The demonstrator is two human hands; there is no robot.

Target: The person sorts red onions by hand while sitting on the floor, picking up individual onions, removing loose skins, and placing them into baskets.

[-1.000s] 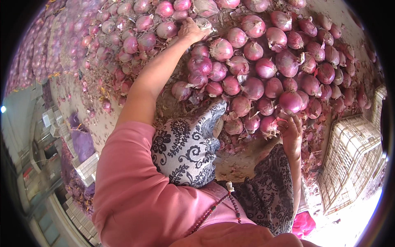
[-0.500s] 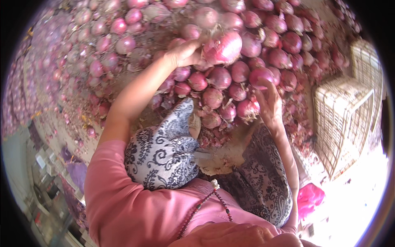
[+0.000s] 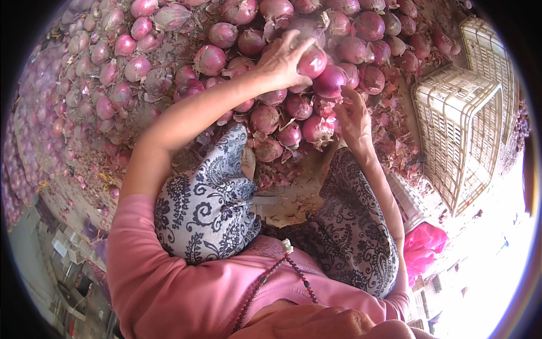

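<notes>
My left hand (image 3: 282,65) is curved over the pile, thumb and fingers around a red onion (image 3: 312,61). Close against that one lies a shiny purple-red onion (image 3: 330,82), with the bent fingers of my right hand (image 3: 355,121) at its right edge. My palm hides part of the right hand's grip. Just beyond the left fingers, another onion (image 3: 307,33) looks blurred. Below my hands, loose onions such as a flaky-skinned onion (image 3: 318,130) lie between my knees and the heap.
More onions (image 3: 137,68) spread across the floor at the left, among dry skins. Two pale plastic crates (image 3: 460,135) stand on the right. A bright pink bag or cloth (image 3: 423,248) lies near my right elbow. Filled mesh sacks (image 3: 39,130) line the far left.
The large onion has left my left hand, which now surrounds a smaller one. My right hand has brought its onion slightly left, beside it. The whole view has shifted.
</notes>
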